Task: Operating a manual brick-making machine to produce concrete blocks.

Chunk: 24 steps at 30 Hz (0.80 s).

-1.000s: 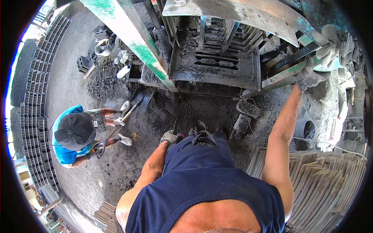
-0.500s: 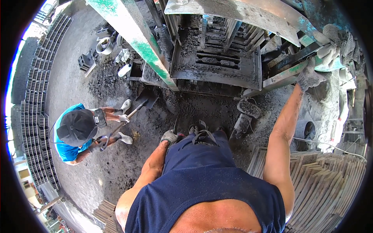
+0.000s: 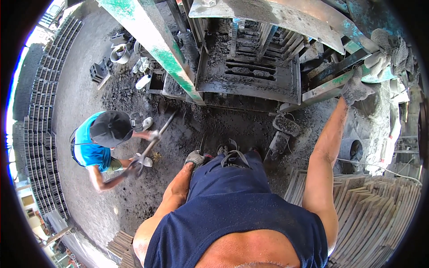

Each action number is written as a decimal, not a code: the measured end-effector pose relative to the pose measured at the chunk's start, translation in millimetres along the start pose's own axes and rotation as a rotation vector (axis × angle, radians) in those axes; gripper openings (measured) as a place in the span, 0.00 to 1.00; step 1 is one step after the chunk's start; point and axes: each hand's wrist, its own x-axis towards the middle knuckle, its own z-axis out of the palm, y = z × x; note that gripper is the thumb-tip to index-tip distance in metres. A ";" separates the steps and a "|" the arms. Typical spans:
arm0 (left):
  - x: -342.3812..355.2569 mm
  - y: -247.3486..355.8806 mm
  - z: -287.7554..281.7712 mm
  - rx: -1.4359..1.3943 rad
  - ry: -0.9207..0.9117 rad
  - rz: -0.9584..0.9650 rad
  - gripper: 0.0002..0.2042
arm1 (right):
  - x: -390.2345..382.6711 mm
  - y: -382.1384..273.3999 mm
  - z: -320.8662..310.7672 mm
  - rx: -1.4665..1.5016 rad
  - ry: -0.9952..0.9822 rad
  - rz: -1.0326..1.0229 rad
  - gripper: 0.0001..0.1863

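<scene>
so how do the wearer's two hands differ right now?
The left hand hangs low by the knee, near the dark grit; the right hand is raised, arm stretched out. The left hand holds nothing visible; the right hand's grip closes on a green lever of the block machine. Both wear grey work gloves.
</scene>
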 end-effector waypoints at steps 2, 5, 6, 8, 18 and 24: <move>0.9 -0.3 -0.2 0.007 0.001 -0.004 0.19 | 0.0 2.2 1.1 0.024 -0.002 -0.003 0.67; -0.2 2.8 -2.3 0.005 -0.008 -0.019 0.20 | -1.5 -0.3 2.3 0.052 0.005 0.011 0.67; -1.1 5.5 -3.3 -0.004 -0.018 -0.028 0.20 | -1.5 -0.3 2.5 0.054 0.017 0.026 0.68; -3.9 11.4 -6.5 -0.022 -0.023 -0.023 0.21 | 1.4 10.2 3.1 0.008 0.000 0.014 0.68; 11.3 -4.3 3.6 0.040 0.004 -0.031 0.22 | 3.1 15.3 3.9 -0.029 -0.020 0.001 0.70; 5.0 1.1 -1.3 0.048 -0.010 -0.035 0.24 | 2.1 12.5 1.9 -0.067 -0.021 0.021 0.69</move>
